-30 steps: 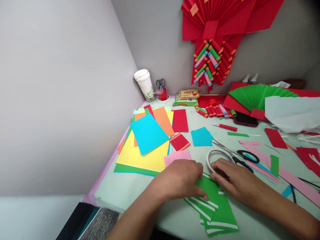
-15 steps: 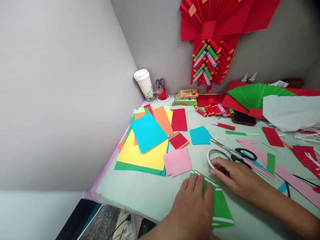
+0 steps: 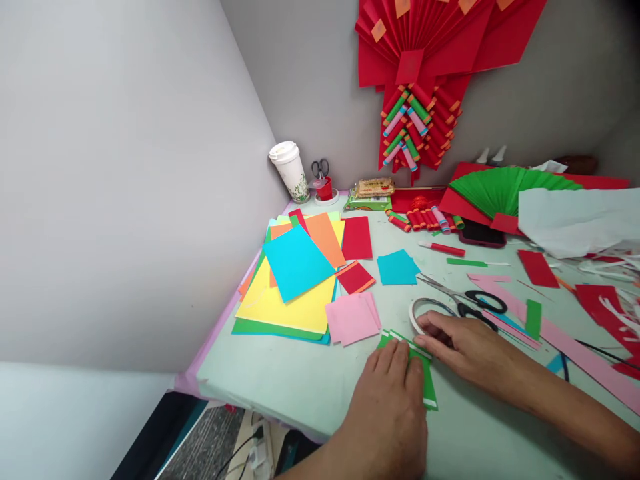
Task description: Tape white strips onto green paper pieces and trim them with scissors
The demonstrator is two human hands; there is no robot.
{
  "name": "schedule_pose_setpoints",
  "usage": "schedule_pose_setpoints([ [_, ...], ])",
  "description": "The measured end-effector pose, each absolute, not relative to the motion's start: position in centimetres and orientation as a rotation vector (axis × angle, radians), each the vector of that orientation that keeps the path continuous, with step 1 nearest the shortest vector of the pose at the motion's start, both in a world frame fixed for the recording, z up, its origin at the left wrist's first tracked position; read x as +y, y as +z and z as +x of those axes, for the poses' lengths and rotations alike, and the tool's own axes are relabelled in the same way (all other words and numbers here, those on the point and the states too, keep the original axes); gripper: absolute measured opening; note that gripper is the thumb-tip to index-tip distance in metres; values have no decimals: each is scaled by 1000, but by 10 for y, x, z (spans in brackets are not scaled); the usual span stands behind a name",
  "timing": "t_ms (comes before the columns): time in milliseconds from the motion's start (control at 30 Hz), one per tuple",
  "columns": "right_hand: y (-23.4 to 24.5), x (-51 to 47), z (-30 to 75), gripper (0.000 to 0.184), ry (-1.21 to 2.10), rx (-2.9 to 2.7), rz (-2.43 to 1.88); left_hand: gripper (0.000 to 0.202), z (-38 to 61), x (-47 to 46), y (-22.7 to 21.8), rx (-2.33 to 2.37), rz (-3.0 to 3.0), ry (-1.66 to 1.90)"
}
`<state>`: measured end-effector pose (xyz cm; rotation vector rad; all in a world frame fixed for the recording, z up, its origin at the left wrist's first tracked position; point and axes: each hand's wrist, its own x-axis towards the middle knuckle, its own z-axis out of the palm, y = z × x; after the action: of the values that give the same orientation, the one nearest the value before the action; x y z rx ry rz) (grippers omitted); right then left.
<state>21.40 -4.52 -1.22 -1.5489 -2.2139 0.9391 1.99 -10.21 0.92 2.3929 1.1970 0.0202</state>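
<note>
Left grip over green papers; far, right edges exposed.

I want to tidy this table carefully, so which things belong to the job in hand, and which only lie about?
In the job, it seems:
green paper pieces, under the left hand
white tape roll, at the right hand

Apparently just lying about:
lidded cup
smartphone
wrapped packet

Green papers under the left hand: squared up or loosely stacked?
Loosely stacked: edges of the green papers and white strips sit out of line; the left hand hides much.
</note>
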Motion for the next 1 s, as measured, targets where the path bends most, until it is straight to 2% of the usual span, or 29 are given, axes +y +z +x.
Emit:
schedule_pose_setpoints([
  [67, -11, -46, 213, 18, 983, -2190, -1538, 63, 18, -103, 5, 1213, 2376, 51],
  [200, -7, -47, 210, 17, 1006, -2094, -1552, 96, 14, -101, 1, 1309, 2308, 1],
  [267, -5, -48, 207, 16, 1038, -2051, -1557, 96, 13, -98, 1, 1325, 2293, -28],
  [533, -5, -49, 210, 20, 1187, -2054, -1608, 73, 11, -99, 0, 1282, 2336, 34],
  [700, -3, -51, 210, 20, 1131, -1992, -1655, 79, 6, -100, 1, 1236, 2364, 32],
  [800, -1, -55, 208, 23, 1229, -1957, -1642, 82, 4, -98, 3, 1246, 2347, 26],
  [1000, 3, -65, 205, 22, 1533, -1800, -1609, 104, 4, -98, -3, 1265, 2303, 83],
])
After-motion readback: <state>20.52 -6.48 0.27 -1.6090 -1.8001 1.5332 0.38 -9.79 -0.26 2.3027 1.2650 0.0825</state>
